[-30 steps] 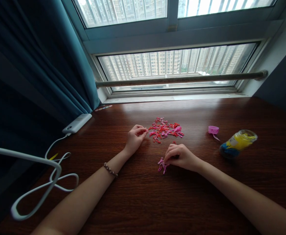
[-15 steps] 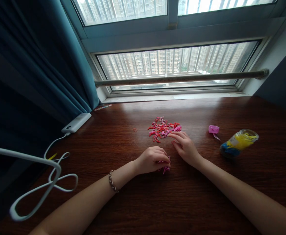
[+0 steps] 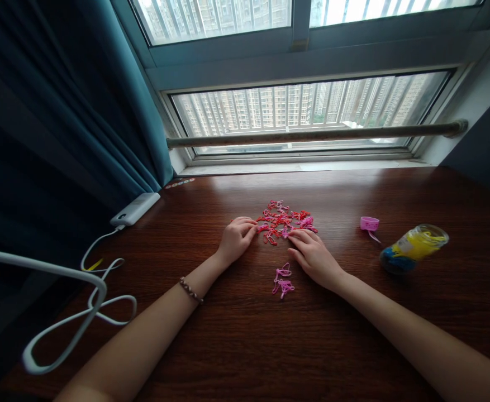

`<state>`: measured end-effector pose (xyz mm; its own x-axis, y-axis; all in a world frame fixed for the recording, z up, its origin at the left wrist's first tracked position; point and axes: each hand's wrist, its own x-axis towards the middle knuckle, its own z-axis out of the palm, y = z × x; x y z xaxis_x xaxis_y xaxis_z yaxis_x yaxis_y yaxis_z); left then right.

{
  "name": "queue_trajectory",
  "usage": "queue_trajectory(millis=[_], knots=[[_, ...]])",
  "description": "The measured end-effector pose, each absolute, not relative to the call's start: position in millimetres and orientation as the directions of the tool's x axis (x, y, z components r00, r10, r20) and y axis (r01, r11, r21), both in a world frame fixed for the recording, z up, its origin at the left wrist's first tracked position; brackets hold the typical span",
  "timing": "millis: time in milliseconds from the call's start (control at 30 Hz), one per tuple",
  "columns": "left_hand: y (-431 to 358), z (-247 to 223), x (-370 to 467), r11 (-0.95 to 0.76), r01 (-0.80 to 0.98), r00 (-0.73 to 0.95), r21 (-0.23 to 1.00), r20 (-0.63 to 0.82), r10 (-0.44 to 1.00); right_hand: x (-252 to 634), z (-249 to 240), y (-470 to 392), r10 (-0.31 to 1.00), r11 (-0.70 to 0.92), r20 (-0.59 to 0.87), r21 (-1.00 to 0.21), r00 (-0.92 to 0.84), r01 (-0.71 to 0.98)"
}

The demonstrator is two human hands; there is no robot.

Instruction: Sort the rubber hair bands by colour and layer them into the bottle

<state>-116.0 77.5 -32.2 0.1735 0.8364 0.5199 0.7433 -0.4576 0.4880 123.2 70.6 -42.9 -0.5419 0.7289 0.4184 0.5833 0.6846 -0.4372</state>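
A loose pile of small red and pink bands (image 3: 276, 220), thin loops that look like rubber bands, lies on the brown table. At its left edge rests my left hand (image 3: 237, 240), palm down, fingers reaching to the outer loops, with nothing visible in them. My right hand (image 3: 314, 257) lies at the pile's front right, fingers stretched out and thumb apart, fingertips touching pink loops. Nearer to me, between both hands, sits a smaller group of pink bands (image 3: 284, 286).
To the right stands a tilted-looking glass jar (image 3: 414, 248) with yellow and blue contents. Beside it is a pink ring-shaped roll (image 3: 369, 224) with a loose tail. A white power bank (image 3: 136, 209) and its looped white cable (image 3: 98, 285) occupy the left, near a blue curtain (image 3: 144, 139).
My left hand has left the small pink group and moved up and left to the big pile's edge, uncovering the group. My right hand has barely moved. The view has shifted slightly.
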Motion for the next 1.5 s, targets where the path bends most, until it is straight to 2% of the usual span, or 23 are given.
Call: queue_trajectory(millis=[67,233,333,467,633,767,933,1033,1133,1267,1333,1433,1500], knots=[[81,-37,-117,-0.456,0.742,0.179,0.492,0.51,0.841,124,-44,72,0.741,0.672,0.435,-0.473,-0.512,0.57],[79,-40,-113,-0.502,0.74,0.283,0.448,0.47,0.836,127,-42,75,0.814,0.58,0.479,-0.701,-0.329,0.416],[78,-39,-112,-0.503,0.752,0.288,0.426,0.474,0.832,130,-40,78,0.853,0.52,0.453,-0.783,-0.26,0.341],[77,-37,-114,-0.474,0.751,0.234,0.46,0.486,0.842,134,-39,80,0.899,0.429,0.382,-0.867,-0.216,0.251],[79,-40,-119,-0.35,0.725,0.055,0.593,0.457,0.888,135,-41,81,0.929,0.34,0.317,-0.934,-0.189,0.109],[80,-41,-120,-0.299,0.661,-0.022,0.689,0.415,0.909,134,-41,80,0.939,0.299,0.289,-0.954,-0.188,0.024],[82,-39,-120,-0.275,0.586,-0.077,0.763,0.39,0.918,134,-41,80,0.948,0.29,0.282,-0.957,-0.149,0.029],[82,-38,-119,-0.25,0.535,-0.103,0.807,0.356,0.929,135,-36,77,0.944,0.286,0.286,-0.958,-0.162,-0.023],[83,-37,-119,-0.246,0.508,-0.108,0.826,0.344,0.933,134,-25,68,0.903,0.287,0.298,-0.954,-0.311,-0.081],[84,-36,-119,-0.252,0.507,-0.103,0.824,0.348,0.932,128,-11,51,0.684,0.407,0.293,-0.913,-0.668,0.016],[80,-33,-114,-0.269,0.503,-0.089,0.822,0.358,0.929,125,-9,46,0.613,0.503,0.314,-0.863,-0.725,0.05],[63,-25,-96,-0.352,0.485,0.011,0.8,0.397,0.918,127,-13,50,0.695,0.581,0.406,-0.803,-0.594,0.131],[47,-19,-80,-0.476,0.476,0.2,0.739,0.436,0.877,131,-20,58,0.794,0.576,0.461,-0.778,-0.395,0.25]])
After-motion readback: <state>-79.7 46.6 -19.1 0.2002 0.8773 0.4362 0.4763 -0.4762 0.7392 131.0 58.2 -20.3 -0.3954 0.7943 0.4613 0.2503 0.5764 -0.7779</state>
